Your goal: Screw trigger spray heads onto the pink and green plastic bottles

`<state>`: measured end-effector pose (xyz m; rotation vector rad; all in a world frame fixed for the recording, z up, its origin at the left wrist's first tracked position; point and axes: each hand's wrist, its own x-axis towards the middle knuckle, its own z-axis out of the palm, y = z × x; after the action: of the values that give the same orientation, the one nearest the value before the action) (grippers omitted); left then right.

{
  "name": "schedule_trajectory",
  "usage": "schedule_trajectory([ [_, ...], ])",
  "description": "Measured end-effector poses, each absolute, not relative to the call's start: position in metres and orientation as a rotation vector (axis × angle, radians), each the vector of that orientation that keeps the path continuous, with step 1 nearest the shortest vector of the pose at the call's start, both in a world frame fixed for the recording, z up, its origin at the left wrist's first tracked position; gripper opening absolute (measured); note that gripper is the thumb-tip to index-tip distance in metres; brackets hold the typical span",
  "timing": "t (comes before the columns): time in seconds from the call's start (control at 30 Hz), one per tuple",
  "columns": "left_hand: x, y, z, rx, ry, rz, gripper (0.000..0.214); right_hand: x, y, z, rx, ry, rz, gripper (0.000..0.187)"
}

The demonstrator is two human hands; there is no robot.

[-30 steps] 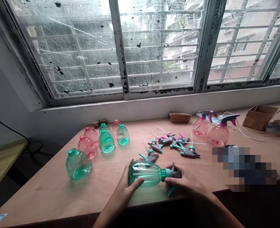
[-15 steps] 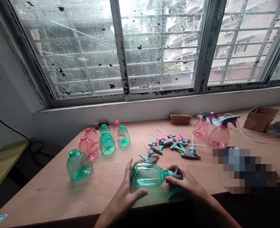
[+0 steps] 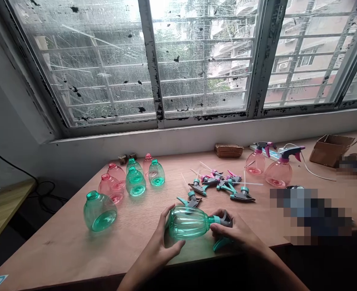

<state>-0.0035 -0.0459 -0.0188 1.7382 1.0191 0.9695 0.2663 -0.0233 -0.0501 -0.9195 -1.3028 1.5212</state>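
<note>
A clear green spray bottle (image 3: 189, 222) lies on its side in front of me, just above the table's front edge, its base to the left. My left hand (image 3: 163, 238) cups that base, fingers behind it and thumb below. At the neck, my right hand (image 3: 237, 230) grips the grey and teal spray head (image 3: 226, 219); its teal trigger (image 3: 222, 243) points down toward me. The collar meets the bottle's neck, but how tightly it is screwed on I cannot tell. Beyond the bottle lies a loose spray head (image 3: 192, 200), near my left fingertips.
Several green bottles (image 3: 100, 212) and pink bottles (image 3: 111, 188) without heads stand at the left. More spray heads (image 3: 225, 186) with tubes lie mid-table. Two pink bottles with heads (image 3: 278, 171) stand right, near a cardboard box (image 3: 330, 151) and a blurred patch (image 3: 314, 216).
Both hands keep their hold on the green bottle, which has barely moved. My left hand has shifted very slightly around its base. The whole view has drifted a little.
</note>
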Motion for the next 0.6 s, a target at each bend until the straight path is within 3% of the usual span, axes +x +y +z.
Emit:
schedule_trajectory([
  [0.17, -0.0082, -0.0426, -0.0252, 1.68, 1.046, 0.935, 0.094, 0.2663, -0.0241, -0.0483, -0.915, -1.328, 1.513, 0.043],
  [0.4, -0.0078, -0.0424, -0.0194, 1.686, 1.126, 0.907, 0.078, 0.2647, -0.026, -0.0428, -0.946, -1.367, 1.483, 0.043],
  [0.6, -0.0019, -0.0468, -0.0165, 1.739, 1.09, 0.938, 0.097, 0.2641, -0.0273, -0.043, -0.944, -1.363, 1.463, 0.042],
])
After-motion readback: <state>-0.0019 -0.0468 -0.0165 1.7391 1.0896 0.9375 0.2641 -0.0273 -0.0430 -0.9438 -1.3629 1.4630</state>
